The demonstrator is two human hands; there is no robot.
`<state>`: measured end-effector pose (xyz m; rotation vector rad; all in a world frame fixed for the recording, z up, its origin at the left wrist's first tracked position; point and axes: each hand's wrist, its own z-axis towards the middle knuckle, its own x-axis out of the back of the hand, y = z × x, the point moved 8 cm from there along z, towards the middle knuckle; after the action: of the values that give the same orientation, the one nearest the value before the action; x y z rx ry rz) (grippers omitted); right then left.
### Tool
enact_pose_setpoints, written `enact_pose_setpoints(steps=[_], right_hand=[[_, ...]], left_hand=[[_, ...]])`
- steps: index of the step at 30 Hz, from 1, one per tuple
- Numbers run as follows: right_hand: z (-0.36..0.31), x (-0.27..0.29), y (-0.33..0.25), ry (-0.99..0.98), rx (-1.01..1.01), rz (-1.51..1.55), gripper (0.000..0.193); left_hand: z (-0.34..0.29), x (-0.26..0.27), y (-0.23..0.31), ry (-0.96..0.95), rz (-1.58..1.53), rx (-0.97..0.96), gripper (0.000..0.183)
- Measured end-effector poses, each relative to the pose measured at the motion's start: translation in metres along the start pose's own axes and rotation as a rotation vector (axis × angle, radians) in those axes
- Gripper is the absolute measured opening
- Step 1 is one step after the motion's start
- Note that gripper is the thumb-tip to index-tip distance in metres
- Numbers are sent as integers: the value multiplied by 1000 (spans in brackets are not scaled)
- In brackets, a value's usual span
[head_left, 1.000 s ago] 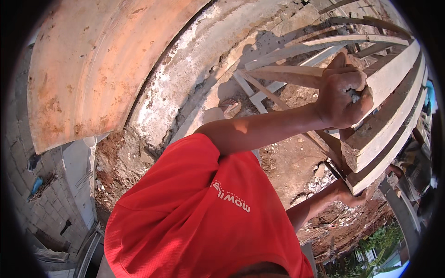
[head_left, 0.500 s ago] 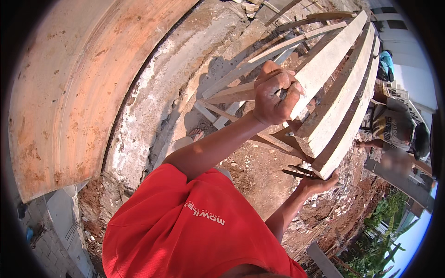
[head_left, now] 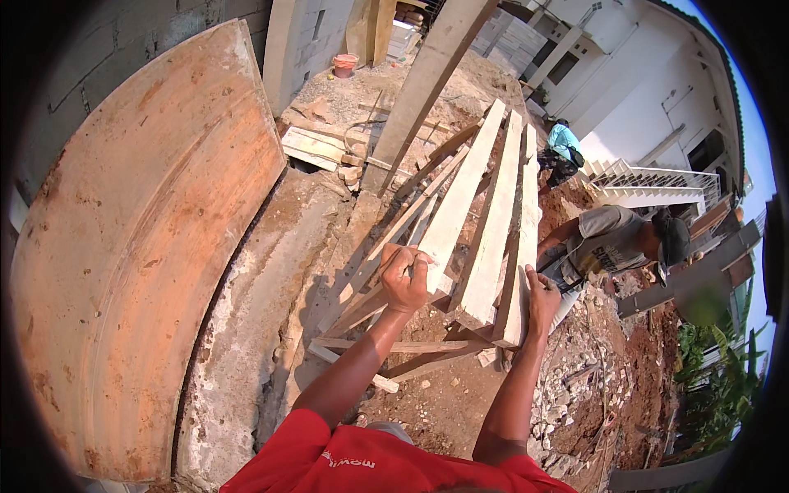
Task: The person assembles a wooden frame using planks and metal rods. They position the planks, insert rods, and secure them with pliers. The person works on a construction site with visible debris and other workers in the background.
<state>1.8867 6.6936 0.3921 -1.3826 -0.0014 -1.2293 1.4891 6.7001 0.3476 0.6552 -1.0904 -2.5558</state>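
Note:
Three long pale wooden beams lie side by side in front of me: a left beam [head_left: 463,193], a middle beam [head_left: 491,230] and a right beam [head_left: 518,283]. A wooden trestle frame [head_left: 403,346] stands under them. My left hand [head_left: 405,279] is closed in a fist at the near end of the left beam; what its fingers hold is hidden. Along the outer side of the right beam, close to its near end, my right hand [head_left: 542,302] grips the wood, fingertips on its edge. Its underside is out of sight.
A large curved, orange-stained panel [head_left: 140,271] stands at left beside a rough concrete strip [head_left: 246,329]. An upright post [head_left: 423,90] rises beyond. A co-worker in a cap [head_left: 612,238] is close at right; another person [head_left: 562,148] bends farther off. Rubble [head_left: 567,403] covers the right ground.
My view has lifted and shows more ground ahead. My left fist has come down to the left beam's end. Dark prongs of a tool by my right hand no longer show.

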Motion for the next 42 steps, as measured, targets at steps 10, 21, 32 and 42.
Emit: enact_pose_setpoints(steps=[10,21,32,42], right_hand=[[-23,-18,-19,-210,-67,-179,96],[-23,-46,-6,-215,18,58,95],[-21,-20,22,-198,-147,104,98],[-14,-24,16,-217,-100,147,97]], left_hand=[[-15,27,-28,-145,-244,297,10],[-414,382,-62,-1107,1054,1202,46],[-366,304,-15,-1180,1107,1076,51],[-436,305,26,-1263,1040,1047,55]])
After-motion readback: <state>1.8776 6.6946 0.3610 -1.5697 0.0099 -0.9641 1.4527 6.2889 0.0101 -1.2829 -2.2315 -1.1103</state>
